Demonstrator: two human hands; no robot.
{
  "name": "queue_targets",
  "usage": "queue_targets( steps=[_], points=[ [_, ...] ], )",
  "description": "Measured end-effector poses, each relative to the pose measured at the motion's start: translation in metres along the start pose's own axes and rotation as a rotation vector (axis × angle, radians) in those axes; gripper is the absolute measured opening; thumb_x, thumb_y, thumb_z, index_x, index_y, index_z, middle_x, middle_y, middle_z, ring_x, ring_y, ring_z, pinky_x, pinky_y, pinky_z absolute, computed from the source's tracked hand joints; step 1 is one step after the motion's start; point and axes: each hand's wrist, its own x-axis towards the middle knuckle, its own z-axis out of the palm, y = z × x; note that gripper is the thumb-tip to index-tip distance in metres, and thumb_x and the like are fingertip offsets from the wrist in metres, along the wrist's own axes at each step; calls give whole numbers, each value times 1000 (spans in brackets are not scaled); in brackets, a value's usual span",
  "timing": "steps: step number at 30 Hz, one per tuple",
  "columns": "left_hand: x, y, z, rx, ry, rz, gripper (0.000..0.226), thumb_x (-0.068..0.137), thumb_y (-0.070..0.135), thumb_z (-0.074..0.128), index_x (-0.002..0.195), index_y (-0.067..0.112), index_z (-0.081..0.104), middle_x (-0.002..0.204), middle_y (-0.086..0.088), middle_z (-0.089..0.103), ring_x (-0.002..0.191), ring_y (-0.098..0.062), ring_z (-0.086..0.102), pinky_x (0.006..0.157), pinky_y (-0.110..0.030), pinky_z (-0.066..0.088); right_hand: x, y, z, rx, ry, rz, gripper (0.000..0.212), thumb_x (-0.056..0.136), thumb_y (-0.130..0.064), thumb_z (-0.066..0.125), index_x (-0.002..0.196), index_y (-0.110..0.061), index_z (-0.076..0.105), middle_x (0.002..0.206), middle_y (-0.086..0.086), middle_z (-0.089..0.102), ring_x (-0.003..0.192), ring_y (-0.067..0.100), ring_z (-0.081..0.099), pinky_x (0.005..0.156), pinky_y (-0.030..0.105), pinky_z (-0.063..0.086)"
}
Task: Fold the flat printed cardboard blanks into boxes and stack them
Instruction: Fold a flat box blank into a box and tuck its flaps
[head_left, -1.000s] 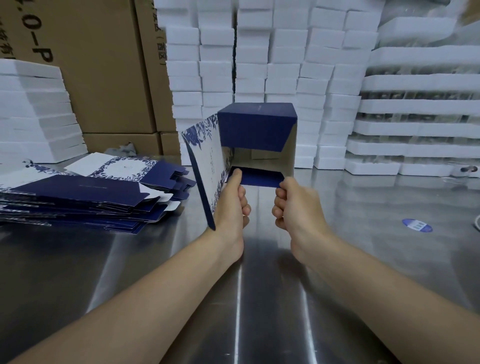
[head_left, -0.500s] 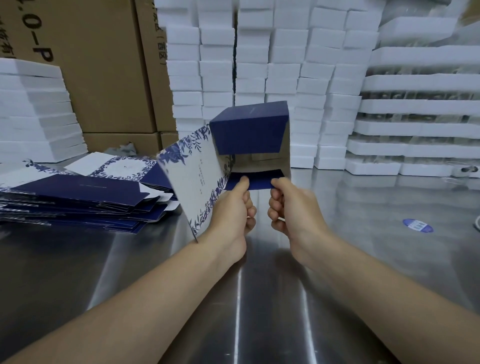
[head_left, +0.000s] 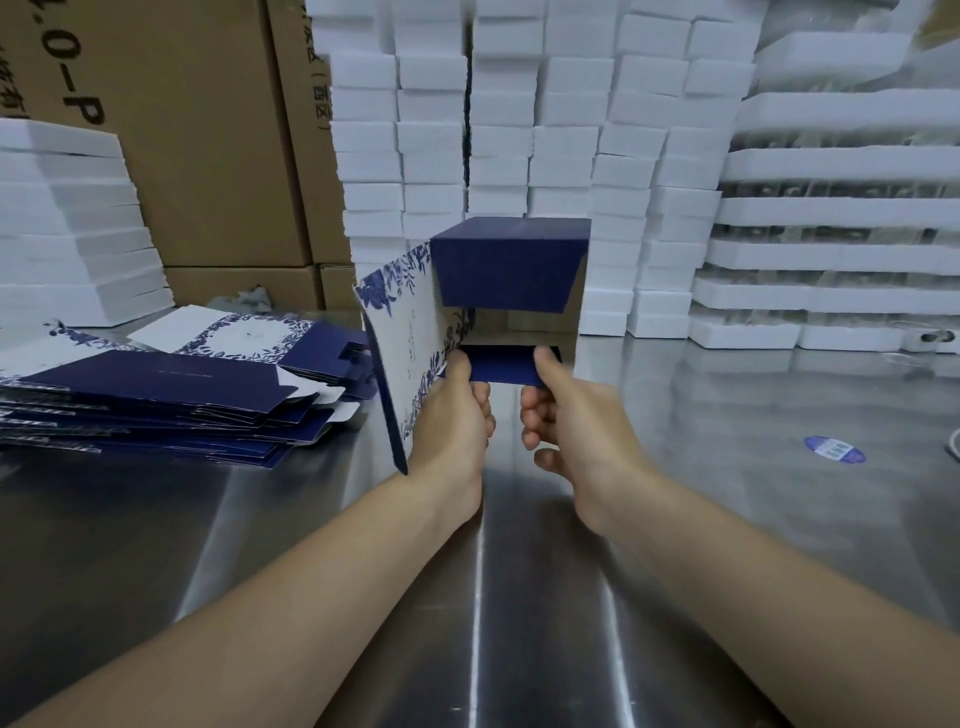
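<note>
- Both forearms reach forward. The left hand (head_left: 452, 415) and right hand (head_left: 571, 421) sit side by side, close but apart.
- Each hand pinches the navy flap (head_left: 501, 365), thumb on top and fingers curled under.
- One part-folded box (head_left: 511, 265) is held off the tabletop (head_left: 727, 493), just above and ahead of the hands.
- Its open end faces the person and its tube axis runs away from them. The floral panel (head_left: 410, 338) juts out on the left-hand side.
- One pile of flat blanks (head_left: 156, 395) lies left of the left hand. Can't tell how many.
</note>
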Motion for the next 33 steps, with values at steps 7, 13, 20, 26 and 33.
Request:
queue_targets(
  steps=[7, 13, 20, 26, 33],
  points=[
    [0, 3, 0, 19, 41, 23, 49, 108, 44, 41, 64, 22, 35, 49, 10, 35, 42, -10, 32, 51, -29, 28, 0, 0, 0, -44, 20, 23, 47, 106, -44, 55, 72, -13, 66, 58, -1, 64, 45, 9, 58, 56, 28, 39],
    [1, 9, -3, -48, 77, 9, 48, 109, 56, 43, 73, 23, 44, 63, 6, 37, 56, -11, 32, 47, -21, 31, 4, 2, -2, -17, 34, 27, 46, 103, -47, 62, 69, -16, 63, 57, -3, 60, 45, 9, 52, 56, 27, 41],
    [7, 7, -3, -5, 112, -4, 40, 110, 47, 43, 81, 20, 49, 72, 7, 41, 61, -11, 37, 57, -26, 32, 9, 3, -6, -26, 28, 13, 41, 99, -48, 68, 73, -17, 65, 60, -4, 62, 44, 7, 54, 54, 26, 41],
    [15, 2, -10, 93, 101, 85, 30, 106, 46, 51, 92, 19, 50, 81, 5, 51, 65, -11, 44, 59, -29, 34, 15, 8, -11, -26, 144, -85, 42, 98, -49, 71, 128, -36, 45, 112, -7, 70, 65, 5, 76, 56, 27, 51],
    [9, 10, -6, 368, -213, 162, 33, 101, 46, 65, 81, 18, 66, 68, 4, 60, 71, -14, 60, 62, -23, 43, 24, 2, -23, 59, 250, -164, 15, 104, -51, 59, 115, -42, 53, 120, -5, 68, 73, 9, 78, 52, 25, 50]
  ],
)
